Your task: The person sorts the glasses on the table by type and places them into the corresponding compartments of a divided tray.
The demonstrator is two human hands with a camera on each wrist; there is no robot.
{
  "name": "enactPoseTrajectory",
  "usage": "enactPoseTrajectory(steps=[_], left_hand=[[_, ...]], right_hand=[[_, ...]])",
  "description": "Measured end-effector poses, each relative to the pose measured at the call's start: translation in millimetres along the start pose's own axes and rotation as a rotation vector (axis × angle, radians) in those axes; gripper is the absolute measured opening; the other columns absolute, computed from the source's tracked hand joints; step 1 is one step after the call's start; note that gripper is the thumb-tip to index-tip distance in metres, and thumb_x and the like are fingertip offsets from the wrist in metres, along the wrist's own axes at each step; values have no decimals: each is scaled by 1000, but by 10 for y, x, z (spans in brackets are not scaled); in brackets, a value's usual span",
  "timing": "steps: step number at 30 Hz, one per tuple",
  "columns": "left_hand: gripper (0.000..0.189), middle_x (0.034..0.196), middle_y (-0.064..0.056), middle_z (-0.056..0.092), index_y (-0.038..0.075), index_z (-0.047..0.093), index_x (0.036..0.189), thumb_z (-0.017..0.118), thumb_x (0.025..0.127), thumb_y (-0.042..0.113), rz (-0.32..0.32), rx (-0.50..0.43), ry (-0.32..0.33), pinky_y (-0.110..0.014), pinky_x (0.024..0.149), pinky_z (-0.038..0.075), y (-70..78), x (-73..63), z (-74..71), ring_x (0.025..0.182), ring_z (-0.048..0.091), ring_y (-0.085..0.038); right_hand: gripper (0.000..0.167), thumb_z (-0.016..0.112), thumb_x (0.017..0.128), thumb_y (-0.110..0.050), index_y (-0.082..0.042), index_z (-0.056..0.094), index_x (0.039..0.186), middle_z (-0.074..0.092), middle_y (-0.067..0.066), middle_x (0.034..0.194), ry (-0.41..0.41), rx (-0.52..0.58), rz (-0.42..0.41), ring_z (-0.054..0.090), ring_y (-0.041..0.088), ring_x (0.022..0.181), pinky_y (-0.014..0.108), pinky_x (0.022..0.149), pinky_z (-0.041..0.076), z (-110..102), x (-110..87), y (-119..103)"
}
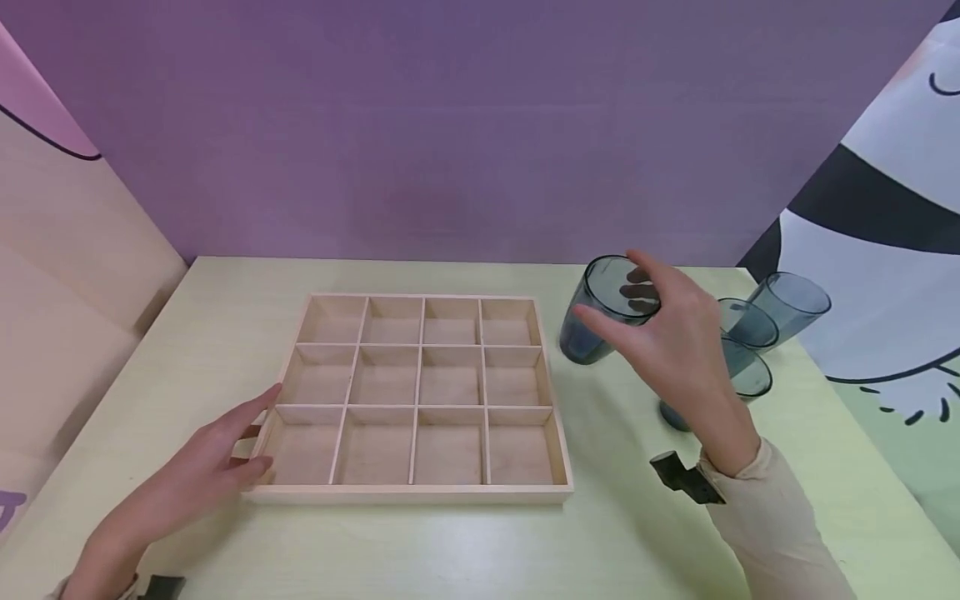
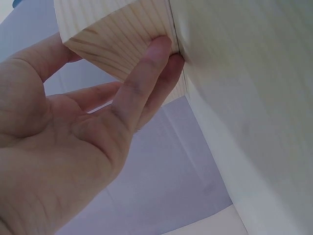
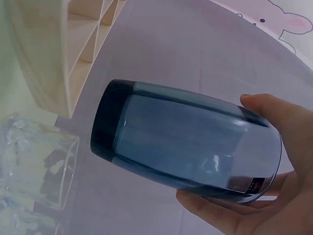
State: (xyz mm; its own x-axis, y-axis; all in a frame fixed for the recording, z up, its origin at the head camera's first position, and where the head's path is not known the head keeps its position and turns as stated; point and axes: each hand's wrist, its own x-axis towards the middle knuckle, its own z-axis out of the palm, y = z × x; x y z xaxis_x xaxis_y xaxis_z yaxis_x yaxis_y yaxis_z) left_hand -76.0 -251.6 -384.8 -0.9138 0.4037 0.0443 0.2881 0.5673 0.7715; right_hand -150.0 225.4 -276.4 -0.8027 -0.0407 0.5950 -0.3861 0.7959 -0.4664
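A blue-tinted drinking glass point(image 1: 588, 329) is gripped near its rim by my right hand point(image 1: 675, 333), thumb on one side and fingers on the other. In the right wrist view the glass point(image 3: 181, 139) looks raised off the tabletop, its dark thick base facing away from the palm. My left hand point(image 1: 206, 467) rests against the left side of a wooden compartment box point(image 1: 408, 494). Its fairly straight fingers touch the box's outer wall near the front corner, as the left wrist view also shows. The box's divided compartments hold nothing visible.
Several more tinted glasses stand at the right of the table, among them one at the back point(image 1: 798, 304) and one nearer point(image 1: 750, 375); my right wrist partly hides them. A purple wall point(image 1: 450, 133) rises behind the pale tabletop point(image 1: 420, 550).
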Motion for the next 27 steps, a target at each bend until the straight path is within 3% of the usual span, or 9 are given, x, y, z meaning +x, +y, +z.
enactPoseTrajectory(steps=[4, 27], left_hand=[[77, 159, -21, 25, 11, 18, 160, 62, 98, 6, 8, -12, -1, -30, 80, 55, -14, 1, 21, 124, 49, -52], [78, 160, -22, 24, 8, 17, 160, 62, 97, 4, -27, -12, -14, -35, 81, 55, 37, 48, 68, 126, 47, -51]], right_hand=[[72, 88, 73, -33, -8, 61, 134, 69, 13, 107, 8, 17, -20, 69, 29, 91, 46, 80, 51, 51, 85, -34], [77, 86, 76, -38, -7, 55, 140, 66, 13, 112, -24, 146, 46, 70, 29, 94, 43, 84, 54, 426, 330, -92]])
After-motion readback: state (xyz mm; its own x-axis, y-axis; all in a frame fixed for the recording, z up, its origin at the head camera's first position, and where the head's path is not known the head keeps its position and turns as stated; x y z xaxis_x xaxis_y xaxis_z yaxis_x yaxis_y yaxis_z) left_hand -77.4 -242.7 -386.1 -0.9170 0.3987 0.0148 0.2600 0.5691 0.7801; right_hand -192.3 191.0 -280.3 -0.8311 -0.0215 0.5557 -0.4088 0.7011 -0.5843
